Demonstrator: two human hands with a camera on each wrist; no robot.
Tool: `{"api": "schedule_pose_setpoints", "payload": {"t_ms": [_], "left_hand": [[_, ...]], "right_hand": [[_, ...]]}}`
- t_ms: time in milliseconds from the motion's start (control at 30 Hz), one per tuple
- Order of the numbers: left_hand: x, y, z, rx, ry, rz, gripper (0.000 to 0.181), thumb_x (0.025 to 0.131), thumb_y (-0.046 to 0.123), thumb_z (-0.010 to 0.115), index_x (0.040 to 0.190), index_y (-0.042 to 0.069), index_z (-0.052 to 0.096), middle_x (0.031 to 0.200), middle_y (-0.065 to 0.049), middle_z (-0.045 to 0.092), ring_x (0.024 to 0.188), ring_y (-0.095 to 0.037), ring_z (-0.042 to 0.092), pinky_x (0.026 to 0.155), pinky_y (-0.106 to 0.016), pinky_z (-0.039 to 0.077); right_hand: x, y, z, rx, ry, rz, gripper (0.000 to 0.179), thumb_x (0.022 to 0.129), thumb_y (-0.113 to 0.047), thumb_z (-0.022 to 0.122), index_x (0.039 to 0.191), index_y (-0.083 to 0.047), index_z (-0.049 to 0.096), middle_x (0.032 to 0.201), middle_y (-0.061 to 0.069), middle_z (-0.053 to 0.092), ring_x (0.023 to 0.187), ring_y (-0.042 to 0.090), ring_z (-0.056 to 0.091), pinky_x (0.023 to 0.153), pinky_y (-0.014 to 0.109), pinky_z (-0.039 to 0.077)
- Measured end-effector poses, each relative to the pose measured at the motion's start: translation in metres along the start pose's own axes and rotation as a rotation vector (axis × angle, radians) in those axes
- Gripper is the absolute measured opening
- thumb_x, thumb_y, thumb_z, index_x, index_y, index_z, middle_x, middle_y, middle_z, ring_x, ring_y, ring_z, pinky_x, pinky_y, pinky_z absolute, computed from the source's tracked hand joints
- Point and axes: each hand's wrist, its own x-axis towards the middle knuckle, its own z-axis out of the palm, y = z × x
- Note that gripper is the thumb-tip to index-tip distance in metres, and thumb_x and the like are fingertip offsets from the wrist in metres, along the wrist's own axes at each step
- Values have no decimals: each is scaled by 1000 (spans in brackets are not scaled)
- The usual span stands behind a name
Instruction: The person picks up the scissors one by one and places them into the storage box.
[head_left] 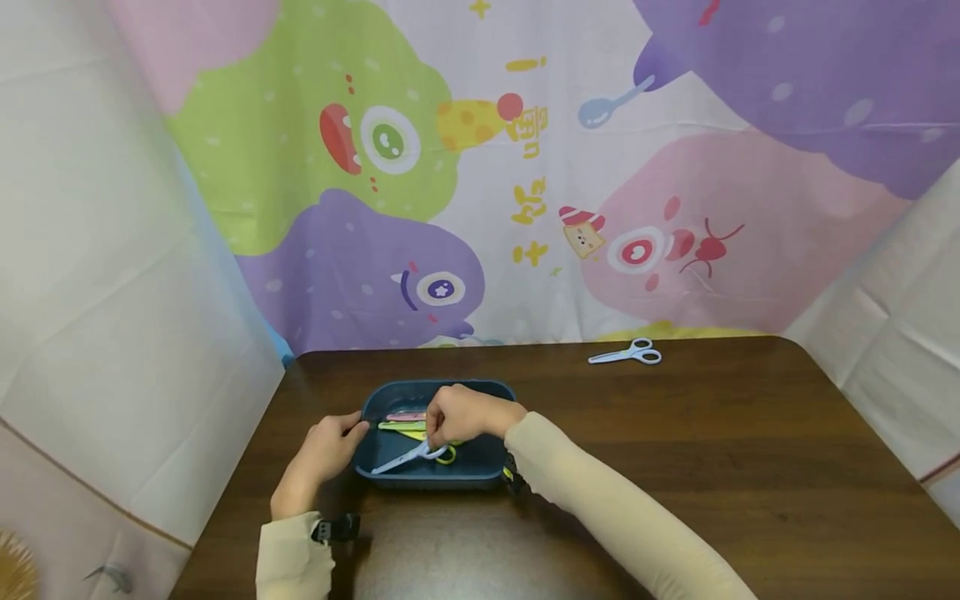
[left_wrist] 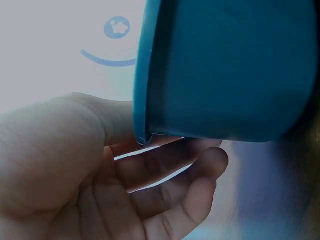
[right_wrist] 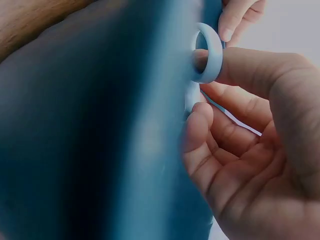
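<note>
A dark blue plastic bin sits on the table. My left hand holds its left end, thumb over the rim and the other fingers outside below it. My right hand reaches into the bin and grips light-blue scissors by the handle. In the right wrist view, the thumb passes through one handle loop. The blades point left inside the bin. Beside them lie a pink strip-like piece, a green one and a yellow one, partly hidden by my right hand.
Another pair of light-blue scissors lies near the table's back edge, right of the bin. Behind the brown table hangs a cartoon-printed curtain. White cloth walls stand at both sides.
</note>
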Motion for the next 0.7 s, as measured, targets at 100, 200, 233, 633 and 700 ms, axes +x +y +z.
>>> {"api": "schedule_pose_setpoints", "payload": {"t_ms": [100,200,233,633,700], "left_hand": [[0,0,0,-1,-7,-3,46,107,17,53,142,-12,52,142,-33,57,134,-50,53,108,-64,44],[1,0,1,-4,-16,-10,47,107,17,52,143,-13,50,143,-33,55,135,-51,51,108,-64,44],[1,0,0,-4,-17,-11,47,107,17,52,144,-13,50,143,-33,55,135,-51,51,108,-64,44],[1,-1,1,-7,-4,-12,47,107,17,52,143,-13,51,142,-33,56,134,-51,52,107,-65,44],[1,-1,2,-9,0,-14,47,107,17,52,143,-13,51,142,-33,56,135,-51,52,108,-64,44]], "right_hand": [[0,-3,-2,-8,-9,0,14,95,-15,73,83,-19,79,77,-12,71,58,6,52,56,20,46],[1,-6,-4,-11,-16,1,16,95,-15,74,81,-20,78,77,-12,72,57,5,53,55,20,46],[2,-8,-5,-14,-19,1,16,95,-16,74,80,-19,78,76,-12,72,57,5,53,55,20,46],[8,-14,-9,4,-30,28,13,96,-15,73,85,-16,79,79,-10,73,63,10,59,60,22,50],[9,-13,-8,31,-55,36,12,97,-14,70,90,-13,80,81,-8,74,67,15,62,60,23,50]]}}
